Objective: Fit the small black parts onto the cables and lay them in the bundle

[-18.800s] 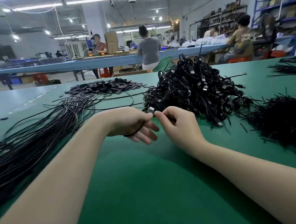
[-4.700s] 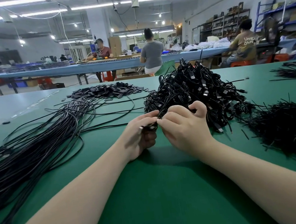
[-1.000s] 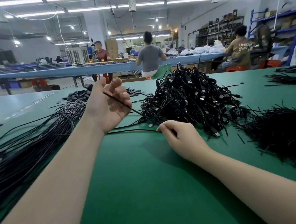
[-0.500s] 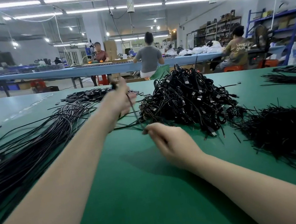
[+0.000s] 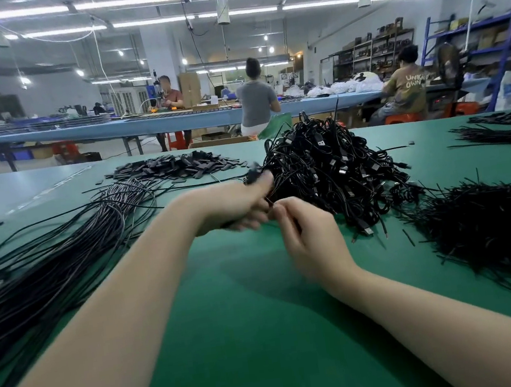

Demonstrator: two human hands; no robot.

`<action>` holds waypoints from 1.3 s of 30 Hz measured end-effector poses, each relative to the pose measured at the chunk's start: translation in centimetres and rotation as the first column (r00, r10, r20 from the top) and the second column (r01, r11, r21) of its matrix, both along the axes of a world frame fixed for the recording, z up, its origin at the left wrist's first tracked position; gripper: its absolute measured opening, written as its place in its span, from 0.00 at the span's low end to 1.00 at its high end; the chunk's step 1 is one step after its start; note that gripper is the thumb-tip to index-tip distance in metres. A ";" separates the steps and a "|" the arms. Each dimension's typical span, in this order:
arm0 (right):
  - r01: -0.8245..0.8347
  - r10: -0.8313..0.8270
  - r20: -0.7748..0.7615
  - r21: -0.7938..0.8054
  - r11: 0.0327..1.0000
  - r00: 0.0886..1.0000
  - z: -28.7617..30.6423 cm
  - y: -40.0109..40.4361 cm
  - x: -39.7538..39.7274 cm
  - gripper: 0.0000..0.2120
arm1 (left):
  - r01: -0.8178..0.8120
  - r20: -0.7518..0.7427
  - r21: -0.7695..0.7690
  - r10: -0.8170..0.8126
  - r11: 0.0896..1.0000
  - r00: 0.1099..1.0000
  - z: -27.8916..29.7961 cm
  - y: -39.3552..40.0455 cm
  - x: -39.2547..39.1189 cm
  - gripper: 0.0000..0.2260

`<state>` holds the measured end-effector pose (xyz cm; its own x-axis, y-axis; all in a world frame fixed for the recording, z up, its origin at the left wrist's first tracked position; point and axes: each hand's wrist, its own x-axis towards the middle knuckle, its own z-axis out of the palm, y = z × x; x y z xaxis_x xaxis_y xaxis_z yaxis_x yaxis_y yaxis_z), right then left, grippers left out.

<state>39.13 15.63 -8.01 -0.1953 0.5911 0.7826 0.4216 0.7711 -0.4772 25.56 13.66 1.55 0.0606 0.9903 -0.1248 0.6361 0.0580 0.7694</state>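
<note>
My left hand (image 5: 236, 205) is blurred in motion at the table's middle and grips a thin black cable, with a small black part (image 5: 253, 175) sticking up above its thumb. My right hand (image 5: 310, 238) sits just right of it, fingers curled, pinching the same cable near its end. Right behind both hands rises the tangled bundle of finished cables (image 5: 335, 169) with plug ends. A long sheaf of loose black cables (image 5: 60, 251) lies to the left. Small black parts (image 5: 173, 168) are heaped at the back.
The work surface is a green table (image 5: 250, 340). A pile of short black pieces (image 5: 495, 220) lies at the right, more cables (image 5: 506, 132) at the far right. Beyond the table's far edge, people sit at a blue bench (image 5: 141, 125).
My left hand came back from the heap of small parts toward me and met my right hand in front of the bundle. My right hand shifted slightly right.
</note>
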 end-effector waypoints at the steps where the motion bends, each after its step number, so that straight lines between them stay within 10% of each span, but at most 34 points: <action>1: -0.037 0.038 0.041 -0.024 0.999 0.998 -0.1 -0.2 -0.2 0.10 | -0.070 0.162 0.107 0.052 0.992 0.985 -0.1 0.7 -0.3 0.27; 4: -0.154 0.189 0.203 -0.176 0.972 0.961 -0.7 -0.1 -0.7 0.10 | -0.258 0.683 0.301 -0.019 0.918 0.730 1.6 1.5 -1.8 0.23; 7: -0.129 0.181 0.209 -0.242 0.962 0.961 -0.9 0.6 -0.7 0.12 | -0.108 0.872 0.345 -0.276 0.932 0.403 3.5 0.0 -3.2 0.21; 9: -0.049 0.095 0.145 -0.293 0.955 0.985 -1.0 1.1 -0.5 0.11 | 0.088 0.816 0.309 -0.312 0.947 0.486 3.8 -0.9 -3.4 0.22; 12: 0.107 -0.096 0.049 -0.368 0.924 0.994 -1.0 1.7 0.0 0.13 | 0.357 0.360 -0.019 -0.327 0.934 0.874 2.6 -1.1 -2.9 0.22; 15: 0.157 -0.193 -0.074 -0.344 0.926 0.978 -0.7 1.6 0.3 0.15 | 0.206 -0.135 -0.289 -0.253 0.935 0.958 -0.3 0.1 -0.7 0.26; 17: 0.112 -0.143 -0.125 -0.230 0.967 0.982 -0.3 1.2 0.1 0.11 | 0.067 -0.033 -0.178 -0.074 0.982 0.997 -2.4 1.4 0.5 0.27; 22: -0.017 0.019 0.009 -0.148 0.989 1.000 -0.5 0.8 -0.6 0.10 | -0.140 0.699 0.039 0.073 0.989 0.712 -4.5 3.0 1.5 0.22; 29: -0.016 0.052 0.077 -0.407 0.913 0.996 -1.0 1.8 -0.3 0.10 | -0.152 0.968 0.036 0.003 0.988 0.250 -3.4 2.8 0.0 0.14; 39: -0.510 0.157 -0.526 -0.641 0.573 0.836 0.4 2.3 0.8 0.12 | 0.175 0.945 -0.047 -0.013 0.983 0.326 -4.5 2.1 1.0 0.19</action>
<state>39.90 17.92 -7.57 -0.3078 0.9376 0.1619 -0.1369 0.1247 -0.9827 26.57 15.71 -2.98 0.3089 0.9506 -0.0297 -0.4977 0.1882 0.8467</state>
